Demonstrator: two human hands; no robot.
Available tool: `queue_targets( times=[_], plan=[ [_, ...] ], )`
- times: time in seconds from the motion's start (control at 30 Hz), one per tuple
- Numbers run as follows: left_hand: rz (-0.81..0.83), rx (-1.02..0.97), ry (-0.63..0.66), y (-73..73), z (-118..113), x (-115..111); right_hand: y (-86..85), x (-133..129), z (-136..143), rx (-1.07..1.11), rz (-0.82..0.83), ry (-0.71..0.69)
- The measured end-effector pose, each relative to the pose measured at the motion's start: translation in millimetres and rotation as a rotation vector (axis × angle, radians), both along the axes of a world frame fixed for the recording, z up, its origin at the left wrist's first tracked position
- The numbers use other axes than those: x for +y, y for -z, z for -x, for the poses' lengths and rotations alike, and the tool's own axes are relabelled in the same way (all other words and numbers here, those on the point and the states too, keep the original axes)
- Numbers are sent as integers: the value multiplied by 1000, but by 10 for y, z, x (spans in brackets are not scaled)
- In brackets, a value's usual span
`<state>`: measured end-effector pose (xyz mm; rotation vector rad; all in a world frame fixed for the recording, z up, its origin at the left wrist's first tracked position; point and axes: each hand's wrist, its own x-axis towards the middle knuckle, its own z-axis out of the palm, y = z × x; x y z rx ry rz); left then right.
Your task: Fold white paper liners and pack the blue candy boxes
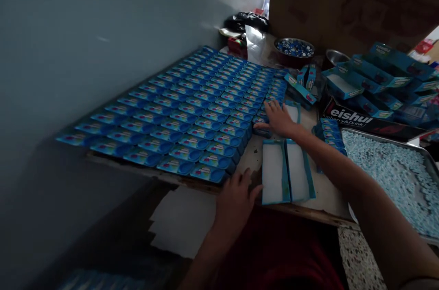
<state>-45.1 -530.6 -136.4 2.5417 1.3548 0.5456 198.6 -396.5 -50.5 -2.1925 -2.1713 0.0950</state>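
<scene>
Rows of small blue packs (206, 132) with printed labels cover the left part of the table. My right hand (277, 118), fingers spread, lies over the packs at the right end of the rows, beside a dark blue pack (262, 130). Near the front edge, my left hand (238, 194) has its fingers apart next to the nearest corner pack and holds nothing. Two open blue boxes with white insides, a left one (273, 173) and a right one (298, 171), lie side by side between my forearms. Another such box (292, 112) is partly behind my right wrist.
A metal tray (387, 175) of pale blue pellets is at the right. Behind it, a black carton (360, 116) stands below piled blue boxes (387, 70). A bowl of blue and white pieces (295, 47) sits at the back. A wall (103, 29) borders the left.
</scene>
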Motion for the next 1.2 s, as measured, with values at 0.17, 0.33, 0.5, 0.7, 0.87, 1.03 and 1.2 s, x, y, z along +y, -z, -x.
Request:
queue_targets(
  times=[0.17, 0.33, 0.5, 0.7, 0.87, 1.03, 1.2],
  plan=[
    [-127, -262, 282, -15, -101, -100, 231, -179, 324, -102, -79, -3],
    [-98, -14, 754, -111, -827, -338, 161, -255, 338, -170, -76, -32],
    [68, 103, 845, -188, -1119, -203, 113, 28, 217, -134, 43, 52],
    [49, -128, 657, -287, -906, 394, -170, -208, -58, 90, -105, 50],
    [-44, -64, 551, -367, -1386, 788, -504, -325, -824, 160, -420, 45],
    [42, 103, 520, -296, -2040, 1104, -255, 81, -1596, 261, -351, 6],
    [51, 108, 583, -102, -2036, 1223, -63, 212, -2004, 343, -345, -101]
  ],
)
